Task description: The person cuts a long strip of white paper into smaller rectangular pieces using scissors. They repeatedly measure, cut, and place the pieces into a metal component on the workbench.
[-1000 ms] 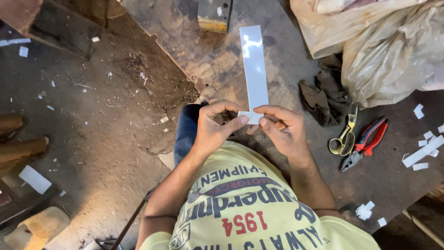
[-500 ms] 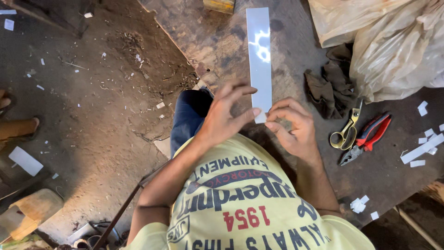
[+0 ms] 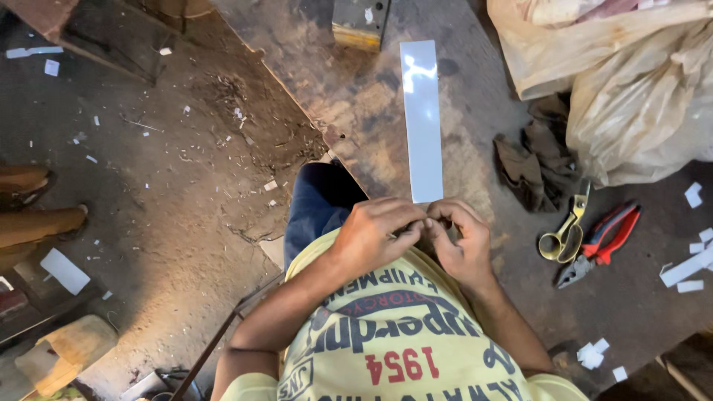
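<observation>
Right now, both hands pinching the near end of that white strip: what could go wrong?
1. The long glossy white strip is held only at its near end by the left hand and right hand; the far end could swing or bend.
2. Its thin edge might cut fingers.
3. The brass-handled scissors and red-handled pliers lie close to the right elbow and could be knocked.

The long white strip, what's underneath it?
Under the white strip lies the stained worktable. Its near end disappears behind the left hand and right hand, so what's below there is hidden.
</observation>
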